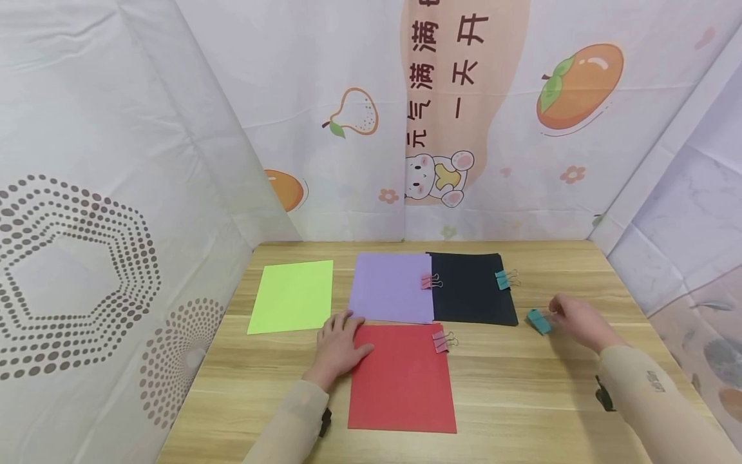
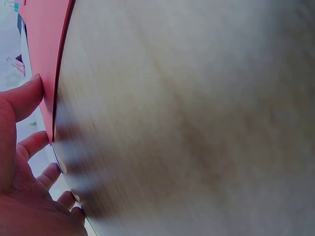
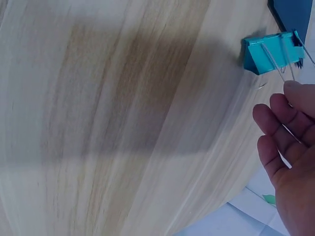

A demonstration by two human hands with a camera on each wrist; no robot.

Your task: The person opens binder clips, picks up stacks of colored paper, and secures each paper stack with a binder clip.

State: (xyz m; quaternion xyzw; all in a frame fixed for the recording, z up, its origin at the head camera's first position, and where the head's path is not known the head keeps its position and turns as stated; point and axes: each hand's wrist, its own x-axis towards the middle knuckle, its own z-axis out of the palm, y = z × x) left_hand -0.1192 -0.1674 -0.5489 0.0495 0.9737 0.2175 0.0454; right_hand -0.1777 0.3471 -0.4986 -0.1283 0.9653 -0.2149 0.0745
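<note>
My right hand [image 1: 580,319] pinches a teal binder clip [image 1: 539,321] by its wire handle, over the table right of the black paper stack [image 1: 472,293]. In the right wrist view, thumb and forefinger meet at the handle of the clip [image 3: 273,53]. My left hand [image 1: 339,348] rests with spread fingers at the upper left corner of the red paper stack [image 1: 400,380]. Its thumb touches the red sheet [image 2: 45,54] in the left wrist view. A pink binder clip [image 1: 440,341] sits on the red stack's right edge.
Behind the red stack lies a purple paper stack [image 1: 388,287] with a pink binder clip [image 1: 427,281]. The black stack has a teal binder clip [image 1: 503,280] on its right edge. Yellow-green paper [image 1: 292,296] lies at the left. Printed curtains [image 1: 348,51] surround the wooden table [image 1: 516,399].
</note>
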